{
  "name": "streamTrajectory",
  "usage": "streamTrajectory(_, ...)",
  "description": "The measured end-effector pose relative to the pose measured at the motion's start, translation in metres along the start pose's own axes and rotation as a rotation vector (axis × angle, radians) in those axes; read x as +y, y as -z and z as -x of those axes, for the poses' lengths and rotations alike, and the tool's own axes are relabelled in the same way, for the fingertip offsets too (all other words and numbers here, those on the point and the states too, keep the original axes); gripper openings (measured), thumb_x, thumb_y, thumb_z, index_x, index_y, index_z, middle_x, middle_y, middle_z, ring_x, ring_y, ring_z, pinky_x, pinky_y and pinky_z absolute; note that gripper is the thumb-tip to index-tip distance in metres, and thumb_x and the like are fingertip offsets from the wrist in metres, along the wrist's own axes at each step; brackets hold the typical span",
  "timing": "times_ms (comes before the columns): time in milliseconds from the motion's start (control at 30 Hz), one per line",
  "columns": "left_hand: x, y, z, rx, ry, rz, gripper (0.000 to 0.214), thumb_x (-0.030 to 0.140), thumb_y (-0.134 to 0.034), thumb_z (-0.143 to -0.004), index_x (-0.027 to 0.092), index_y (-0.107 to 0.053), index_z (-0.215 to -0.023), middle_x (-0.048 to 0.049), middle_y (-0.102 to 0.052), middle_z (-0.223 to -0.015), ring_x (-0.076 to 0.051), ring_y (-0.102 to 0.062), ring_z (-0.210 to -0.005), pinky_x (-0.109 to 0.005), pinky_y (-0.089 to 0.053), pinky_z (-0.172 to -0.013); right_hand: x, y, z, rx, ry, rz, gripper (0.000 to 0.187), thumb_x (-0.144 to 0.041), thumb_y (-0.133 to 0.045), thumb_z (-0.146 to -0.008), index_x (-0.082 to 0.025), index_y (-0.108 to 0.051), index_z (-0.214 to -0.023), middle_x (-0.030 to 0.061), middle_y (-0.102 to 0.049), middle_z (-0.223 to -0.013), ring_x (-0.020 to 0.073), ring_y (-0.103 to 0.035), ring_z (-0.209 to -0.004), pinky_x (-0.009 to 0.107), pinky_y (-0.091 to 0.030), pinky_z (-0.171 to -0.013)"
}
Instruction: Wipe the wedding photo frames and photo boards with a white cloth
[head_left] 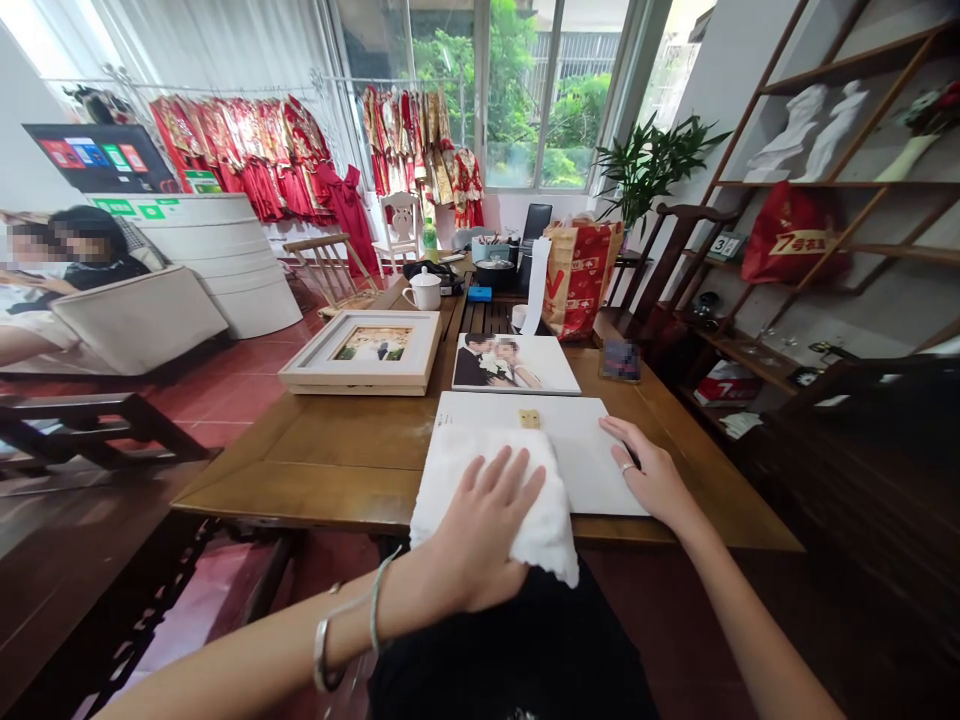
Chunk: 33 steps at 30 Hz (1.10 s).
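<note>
A flat white panel (587, 460) lies at the table's near edge, with small print at its upper left and a small gold, cat-shaped piece (529, 419) near its top. Over its left half is spread a white cloth (442, 490), which hangs past the near edge. My left hand (487, 530) lies flat on this cloth with the fingers apart. On the panel's right side rests my right hand (646, 468), fingers stretched out and holding nothing. Just beyond the panel is a photo print of a couple (516, 362).
A wooden box frame with a picture (363, 350) stands left on the brown table (315, 450). Farther back are a white lidded cup (425, 291), a red paper bag (581, 280) and a small blue box (479, 294). Dark chairs flank the table; people sit at far left.
</note>
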<state>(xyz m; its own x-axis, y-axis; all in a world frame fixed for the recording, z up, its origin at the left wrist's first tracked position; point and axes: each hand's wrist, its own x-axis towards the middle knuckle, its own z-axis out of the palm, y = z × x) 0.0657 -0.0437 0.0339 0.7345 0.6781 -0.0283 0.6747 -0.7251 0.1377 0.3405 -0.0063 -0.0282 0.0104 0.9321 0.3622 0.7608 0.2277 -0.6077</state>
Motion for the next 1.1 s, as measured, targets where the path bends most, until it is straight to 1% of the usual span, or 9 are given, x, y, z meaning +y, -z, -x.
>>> streamTrajectory(67,-0.001,0.001,0.004,0.003,-0.008,0.014,0.088,0.026,-0.056,-0.066,0.016,-0.019,-0.145,-0.0134,-0.013,-0.153,-0.033,-0.008,-0.139,-0.054,-0.015,-0.110,-0.002,-0.001,0.001,0.010,0.011,-0.004,0.040,-0.024,-0.040,-0.088,-0.024,-0.048,-0.127,0.0071,-0.057,-0.131,0.0225,-0.050,-0.123,0.043,-0.039,-0.103)
streamTrajectory(133,-0.011,0.002,-0.003,0.028,0.020,0.008,0.084,0.026,-0.055,-0.068,0.016,-0.021,-0.144,-0.0125,-0.016,-0.152,-0.032,-0.010,-0.139,-0.053,-0.016,-0.110,-0.004,-0.001,0.002,0.014,0.016,-0.007,0.040,-0.024,-0.040,-0.088,-0.024,-0.048,-0.128,0.0069,-0.058,-0.130,0.0224,-0.051,-0.123,0.043,-0.040,-0.103)
streamTrajectory(333,-0.059,0.005,-0.059,0.122,0.136,-0.081,0.069,0.027,-0.049,-0.079,0.014,-0.026,-0.143,-0.0148,-0.023,-0.150,-0.031,-0.018,-0.138,-0.051,-0.020,-0.107,-0.005,0.001,0.003,-0.006,0.005,-0.009,0.040,-0.024,-0.039,-0.089,-0.024,-0.047,-0.128,0.0069,-0.057,-0.131,0.0224,-0.050,-0.124,0.043,-0.039,-0.104)
streamTrajectory(433,-0.072,0.002,-0.072,0.149,0.158,-0.092,0.065,0.027,-0.048,-0.082,0.014,-0.027,-0.142,-0.0149,-0.024,-0.150,-0.031,-0.020,-0.137,-0.051,-0.020,-0.107,-0.001,0.001,0.001,-0.011,-0.001,-0.010,0.041,-0.024,-0.039,-0.088,-0.024,-0.046,-0.129,0.0073,-0.057,-0.132,0.0224,-0.049,-0.125,0.043,-0.039,-0.104)
streamTrajectory(533,-0.067,0.000,-0.060,0.139,0.140,-0.077,0.068,0.024,-0.049,-0.078,0.013,-0.028,-0.142,-0.0142,-0.023,-0.150,-0.031,-0.018,-0.138,-0.050,-0.019,-0.108,0.001,0.000,0.000,-0.010,-0.009,-0.010,0.040,-0.024,-0.039,-0.088,-0.023,-0.046,-0.128,0.0076,-0.056,-0.132,0.0225,-0.049,-0.125,0.043,-0.040,-0.103)
streamTrajectory(733,-0.022,0.000,0.010,0.046,0.047,0.027,0.087,0.018,-0.051,-0.062,0.019,-0.023,-0.144,-0.0092,-0.015,-0.153,-0.029,-0.007,-0.140,-0.052,-0.011,-0.111,0.000,0.002,0.002,0.015,0.007,-0.020,0.042,-0.024,-0.041,-0.088,-0.025,-0.047,-0.129,0.0070,-0.058,-0.130,0.0225,-0.051,-0.123,0.042,-0.041,-0.102)
streamTrajectory(833,-0.015,0.000,0.031,0.028,0.002,0.060,0.092,0.017,-0.051,-0.058,0.022,-0.021,-0.145,-0.0060,-0.013,-0.153,-0.027,-0.007,-0.140,-0.051,-0.011,-0.112,-0.002,0.001,0.002,0.012,0.002,-0.005,0.042,-0.024,-0.040,-0.087,-0.024,-0.047,-0.129,0.0078,-0.058,-0.130,0.0231,-0.051,-0.123,0.043,-0.042,-0.102)
streamTrajectory(933,-0.031,0.002,0.031,0.072,0.043,0.073,0.086,0.019,-0.050,-0.062,0.024,-0.024,-0.144,-0.0046,-0.018,-0.152,-0.027,-0.013,-0.140,-0.050,-0.015,-0.111,-0.004,0.000,0.002,0.012,0.011,-0.002,0.042,-0.024,-0.040,-0.087,-0.024,-0.047,-0.129,0.0075,-0.058,-0.130,0.0232,-0.051,-0.123,0.043,-0.041,-0.102)
streamTrajectory(1100,-0.085,0.006,0.004,0.141,0.178,-0.017,0.071,0.022,-0.047,-0.073,0.017,-0.029,-0.142,-0.0095,-0.025,-0.150,-0.028,-0.020,-0.138,-0.047,-0.020,-0.110,-0.004,-0.001,0.002,0.008,0.007,-0.006,0.042,-0.024,-0.040,-0.087,-0.024,-0.046,-0.129,0.0075,-0.058,-0.130,0.0226,-0.052,-0.123,0.043,-0.042,-0.102)
